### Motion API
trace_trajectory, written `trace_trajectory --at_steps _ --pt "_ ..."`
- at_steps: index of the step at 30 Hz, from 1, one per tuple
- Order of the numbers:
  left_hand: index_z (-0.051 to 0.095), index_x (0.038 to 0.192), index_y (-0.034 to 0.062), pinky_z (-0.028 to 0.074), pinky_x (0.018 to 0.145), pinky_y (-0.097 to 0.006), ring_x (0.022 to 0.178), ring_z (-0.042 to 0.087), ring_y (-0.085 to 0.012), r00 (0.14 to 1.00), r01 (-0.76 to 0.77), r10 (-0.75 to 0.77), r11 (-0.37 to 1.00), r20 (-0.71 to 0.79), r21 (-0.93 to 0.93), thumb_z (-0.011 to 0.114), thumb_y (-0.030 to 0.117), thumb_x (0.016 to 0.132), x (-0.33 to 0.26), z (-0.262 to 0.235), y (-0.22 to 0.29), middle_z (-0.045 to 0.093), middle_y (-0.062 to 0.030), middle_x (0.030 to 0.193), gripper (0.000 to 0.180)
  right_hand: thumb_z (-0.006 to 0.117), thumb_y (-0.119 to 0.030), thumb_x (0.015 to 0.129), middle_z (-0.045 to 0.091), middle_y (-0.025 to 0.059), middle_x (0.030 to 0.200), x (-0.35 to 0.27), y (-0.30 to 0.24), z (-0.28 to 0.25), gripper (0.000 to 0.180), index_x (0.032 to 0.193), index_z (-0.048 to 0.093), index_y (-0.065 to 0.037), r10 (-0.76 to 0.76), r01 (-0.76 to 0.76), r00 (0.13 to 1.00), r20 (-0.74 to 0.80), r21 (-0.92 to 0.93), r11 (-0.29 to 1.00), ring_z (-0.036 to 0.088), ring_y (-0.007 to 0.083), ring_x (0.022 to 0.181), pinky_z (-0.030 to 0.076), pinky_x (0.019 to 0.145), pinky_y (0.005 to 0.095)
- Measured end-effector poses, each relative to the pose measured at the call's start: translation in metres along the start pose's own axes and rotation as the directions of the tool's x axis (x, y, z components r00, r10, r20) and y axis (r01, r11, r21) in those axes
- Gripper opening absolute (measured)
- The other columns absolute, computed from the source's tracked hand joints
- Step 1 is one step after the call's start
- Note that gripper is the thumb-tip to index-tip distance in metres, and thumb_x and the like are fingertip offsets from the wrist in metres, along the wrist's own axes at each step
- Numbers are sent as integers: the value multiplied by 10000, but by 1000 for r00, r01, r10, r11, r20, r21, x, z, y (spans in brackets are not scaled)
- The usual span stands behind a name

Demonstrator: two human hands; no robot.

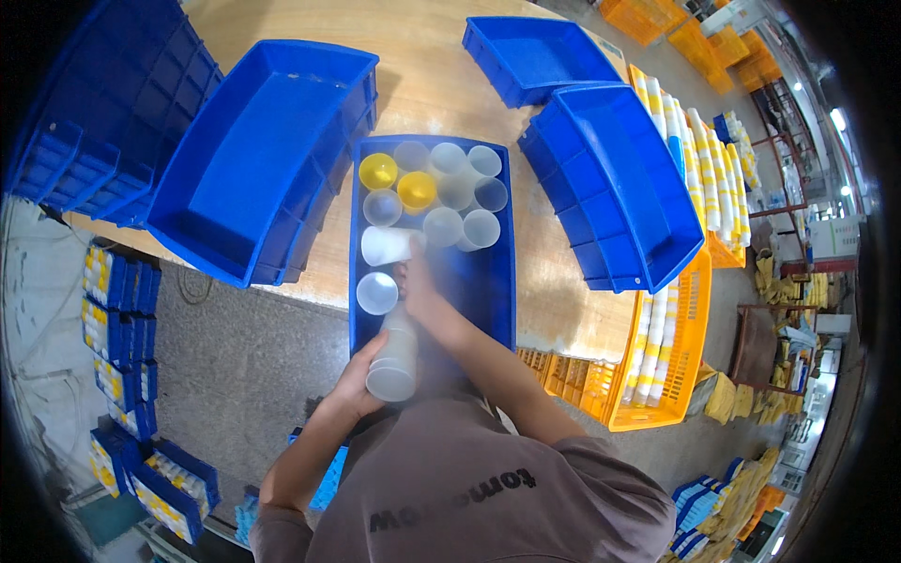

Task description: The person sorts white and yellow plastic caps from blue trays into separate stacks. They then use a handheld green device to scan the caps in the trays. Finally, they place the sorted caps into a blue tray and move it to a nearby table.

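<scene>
A stack of translucent white plastic cups point(394, 352) sits between both hands at the near edge of the blue crate point(488, 281), which overhangs the wooden table's point(441, 56) near edge. The left hand point(361, 375) cups the stack's lower end from the left; the right hand point(418, 289) grips its upper end. The stack looks frosted and slightly blurred. Its long axis runs near to far, open mouth towards the person. Loose cups point(441, 192), two yellow, fill the crate's far end.

You have white-and-yellow sleeved packs point(706, 164) stacked at right, and more in blue crates point(120, 319) at left.
</scene>
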State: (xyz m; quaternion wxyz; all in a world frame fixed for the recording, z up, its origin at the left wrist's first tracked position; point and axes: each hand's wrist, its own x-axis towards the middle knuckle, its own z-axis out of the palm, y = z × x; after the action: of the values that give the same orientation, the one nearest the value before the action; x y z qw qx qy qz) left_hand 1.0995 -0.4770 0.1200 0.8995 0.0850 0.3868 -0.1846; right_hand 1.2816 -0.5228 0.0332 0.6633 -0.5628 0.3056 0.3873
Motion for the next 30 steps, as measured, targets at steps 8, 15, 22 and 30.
trace_trajectory --at_steps 8,15,22,30 --pt "488 1246 -57 597 762 -429 869 682 -320 976 -210 212 977 49 -31 552 508 979 25 10 32 638 -220 996 629 379 -450 1064 557 -43 965 -34 -13 -52 483 1235 680 -114 -162 202 926 341 -83 976 430 88 830 359 730 265" --pt "451 1316 -71 601 776 -407 915 693 -292 981 -108 78 981 179 162 444 520 1017 -15 47 29 644 -217 1062 663 452 -344 1052 601 95 1194 -105 -18 -81 446 1370 491 -34 -23 77 903 429 -110 991 557 178 1052 455 956 337" --pt "321 1461 -76 527 939 -438 1105 640 -304 978 -169 68 808 196 564 584 322 943 -49 66 16 545 -227 1331 704 406 -424 1056 632 177 1129 -111 -34 -98 477 1298 466 -17 -163 -81 931 326 622 779 653 320 1026 543 934 447" --pt "323 1533 14 275 1168 -430 1412 349 -310 777 -577 -169 193 607 793 774 247 836 -77 48 46 325 -191 1545 862 429 -398 1041 645 155 1109 -106 -28 -128 444 1275 508 -28 -194 -109 887 420 596 796 659 277 952 577 762 353"
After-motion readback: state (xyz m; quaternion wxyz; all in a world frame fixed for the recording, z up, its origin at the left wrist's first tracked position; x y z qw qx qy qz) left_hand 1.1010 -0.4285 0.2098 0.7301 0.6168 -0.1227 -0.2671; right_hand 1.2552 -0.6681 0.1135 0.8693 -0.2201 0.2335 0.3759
